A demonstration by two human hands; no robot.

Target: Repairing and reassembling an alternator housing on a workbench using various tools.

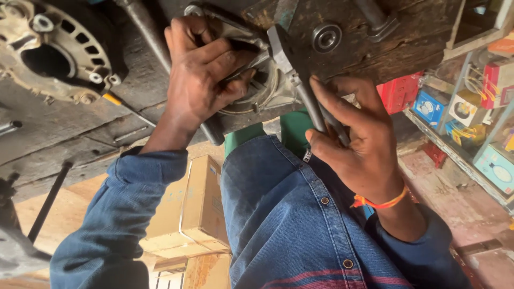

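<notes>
Left hand (pixel 206 75) clamped over a round metal housing (pixel 262 88) at the edge of a worn wooden bench (pixel 407 37). Right hand (pixel 356 144) closed around the dark handle of a pliers-like tool (pixel 302 88), head against the housing. Cardboard boxes (pixel 193 208) stacked below (flaps shut, contents hidden). Shelf (pixel 471 160) to the right holding small coloured cartons (pixel 428 107). Another pierced metal casing (pixel 59 51) upper left

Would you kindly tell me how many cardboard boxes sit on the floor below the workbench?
2: one cardboard box beside the person's left sleeve, another beneath it at the bottom edge. More may be hidden behind the arms.
</notes>
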